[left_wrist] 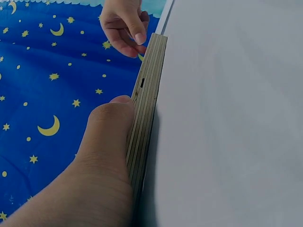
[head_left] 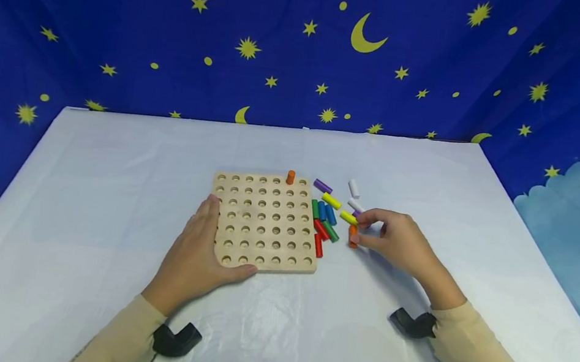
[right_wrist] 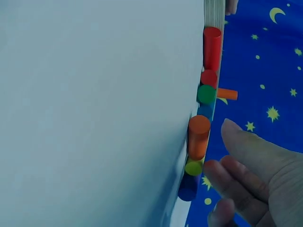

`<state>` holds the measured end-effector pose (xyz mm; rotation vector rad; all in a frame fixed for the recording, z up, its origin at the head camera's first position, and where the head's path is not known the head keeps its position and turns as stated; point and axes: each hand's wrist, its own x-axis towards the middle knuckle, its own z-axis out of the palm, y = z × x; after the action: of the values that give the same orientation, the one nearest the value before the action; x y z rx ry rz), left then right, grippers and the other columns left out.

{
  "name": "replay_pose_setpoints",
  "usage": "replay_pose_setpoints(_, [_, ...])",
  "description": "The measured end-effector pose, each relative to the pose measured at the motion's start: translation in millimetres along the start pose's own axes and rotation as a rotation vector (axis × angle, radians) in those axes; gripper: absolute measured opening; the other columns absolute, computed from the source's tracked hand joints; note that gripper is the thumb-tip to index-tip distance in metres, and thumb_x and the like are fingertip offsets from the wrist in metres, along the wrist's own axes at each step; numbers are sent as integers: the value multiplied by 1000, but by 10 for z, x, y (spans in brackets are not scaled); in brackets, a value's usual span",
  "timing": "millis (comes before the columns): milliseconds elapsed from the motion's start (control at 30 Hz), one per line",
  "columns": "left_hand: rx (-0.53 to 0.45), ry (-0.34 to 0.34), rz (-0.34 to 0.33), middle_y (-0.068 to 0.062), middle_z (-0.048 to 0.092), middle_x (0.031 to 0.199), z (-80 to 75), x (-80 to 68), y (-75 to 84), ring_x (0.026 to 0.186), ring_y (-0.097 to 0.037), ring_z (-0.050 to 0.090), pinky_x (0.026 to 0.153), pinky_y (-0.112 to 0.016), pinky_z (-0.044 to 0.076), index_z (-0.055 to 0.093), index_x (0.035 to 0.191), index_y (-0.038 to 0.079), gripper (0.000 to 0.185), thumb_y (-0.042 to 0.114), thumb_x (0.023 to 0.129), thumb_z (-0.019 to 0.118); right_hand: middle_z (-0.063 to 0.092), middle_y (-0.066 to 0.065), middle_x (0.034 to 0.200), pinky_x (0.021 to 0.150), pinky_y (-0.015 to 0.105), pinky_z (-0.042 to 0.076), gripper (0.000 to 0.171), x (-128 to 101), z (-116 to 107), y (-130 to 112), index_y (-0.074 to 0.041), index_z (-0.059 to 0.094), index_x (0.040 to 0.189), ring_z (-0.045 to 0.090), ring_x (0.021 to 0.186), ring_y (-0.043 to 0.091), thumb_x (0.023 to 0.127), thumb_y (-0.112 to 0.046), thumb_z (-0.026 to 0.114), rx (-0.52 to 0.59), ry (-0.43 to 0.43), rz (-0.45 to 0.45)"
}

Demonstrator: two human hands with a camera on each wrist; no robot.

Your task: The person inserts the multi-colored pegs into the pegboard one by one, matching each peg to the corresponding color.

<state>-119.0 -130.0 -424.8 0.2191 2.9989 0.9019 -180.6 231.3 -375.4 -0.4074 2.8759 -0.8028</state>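
1. I log my left hand [head_left: 202, 249] flat at the near left corner of the peg board [head_left: 264, 222], fingers straight along its left edge and thumb pressed to the near edge; nothing pinched.
2. Peg board: square, pale layered plywood with rows of round holes, lying flat on the white table [head_left: 97, 209]. One hole is filled: an orange peg [head_left: 290, 177] stands upright in the far row, towards the right.
3. Loose pegs [head_left: 326, 220]: smooth painted cylinders, green, blue, red, yellow, purple and white, lying on their sides just right of the board, mostly with long axes running near to far.
4. Second orange peg [head_left: 353, 235]: right of the pile, long axis roughly near to far.
5. My right hand [head_left: 398, 242] has curled fingertips at this peg; I cannot tell whether they pinch it.
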Motion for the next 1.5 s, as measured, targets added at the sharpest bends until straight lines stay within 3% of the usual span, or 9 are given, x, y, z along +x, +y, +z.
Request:
replay_pose_setpoints(233, [-2,1,-1,-12,-2,168,6,2,-4,155,-33,9,123,-55,20,-8,159,8,147,87,60,68,72,-2,100,72,31,43,38,51,30,-35,-17,73,112,55,84,19,80,-36,82,-73,-54,69])
replay_pose_setpoints(400, [-4,-1,-1,-12,-2,168,2,-1,-2,155,-34,8,123,-54,20,-7,159,9,147,87,60,67,70,-2,93,75,32,43,38,87,13,-86,-15,72,110,56,85,19,80,-35,82,-96,-103,84])
replay_pose_setpoints(633, [-8,1,-3,-11,-1,168,-7,1,-7,155,-33,9,123,-55,20,-7,159,9,147,88,60,67,70,-3,90,77,34,47,32,168,-88,-180,-13,74,110,57,81,15,81,-26,82,-157,-212,-4])
replay_pose_setpoints(867, [-10,20,9,-11,1,168,-4,3,-20,155,-34,12,122,-56,23,-7,159,10,147,89,60,66,72,-4,97,83,40,54,28,236,-121,-235,-13,75,110,63,89,14,83,-13,79,-205,-279,-92])
replay_pose_setpoints(1033, [-8,25,8,-12,2,168,5,-6,-17,155,-33,12,122,-54,23,-5,159,9,146,88,60,67,72,-3,99,87,41,55,20,261,-89,-239,-14,75,105,63,92,15,86,-7,74,-185,-289,-170])
replay_pose_setpoints(1233, [-1,34,15,-12,3,168,19,-6,-16,155,-34,12,122,-54,24,-5,159,7,147,88,60,67,70,-2,102,89,41,55,21,279,-43,-192,-16,74,101,61,93,15,86,-2,73,-164,-293,-187])
replay_pose_setpoints(1500, [-5,28,7,-11,2,168,9,-18,0,155,-32,11,123,-53,23,-4,159,8,146,89,60,66,68,-1,103,84,35,50,18,345,-56,-146,-15,70,103,55,91,18,87,-7,75,-66,-264,-230])
